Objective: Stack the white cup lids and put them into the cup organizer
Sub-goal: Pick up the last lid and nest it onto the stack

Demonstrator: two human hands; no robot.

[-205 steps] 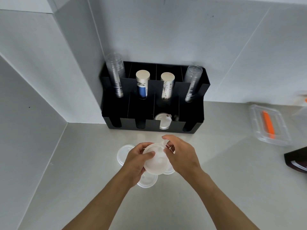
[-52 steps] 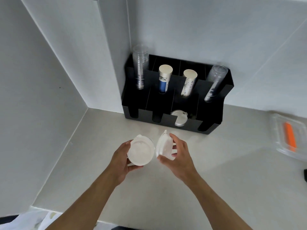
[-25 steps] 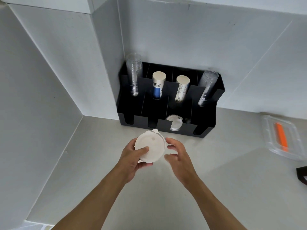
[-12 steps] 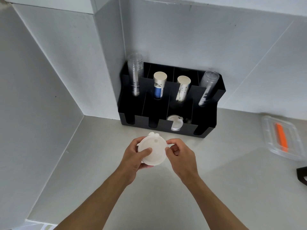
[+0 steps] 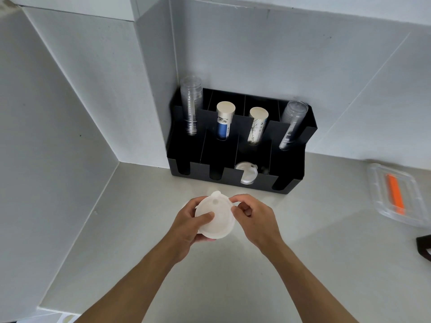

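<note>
A stack of white cup lids [image 5: 218, 220] is held above the counter, in front of the black cup organizer [image 5: 289, 173]. My left hand [image 5: 186, 223] grips the stack from the left, thumb pressed on the top lid. My right hand [image 5: 254, 217] pinches the stack's right rim with its fingertips. The top lid's small tab points toward the organizer. Another white lid [image 5: 246, 174] leans in the organizer's third front slot. The back slots hold two stacks of clear cups [image 5: 191, 106] and two stacks of paper cups [image 5: 225, 122].
The organizer stands in the corner against grey walls. A clear plastic container [image 5: 396, 197] with an orange item lies at the right on the counter [image 5: 210, 276]. A dark object [image 5: 425, 248] pokes in at the right edge.
The separate lids from two seconds ago are now one stack in both hands. My right hand has closed onto the stack's right rim, and the stack sits slightly lower.
</note>
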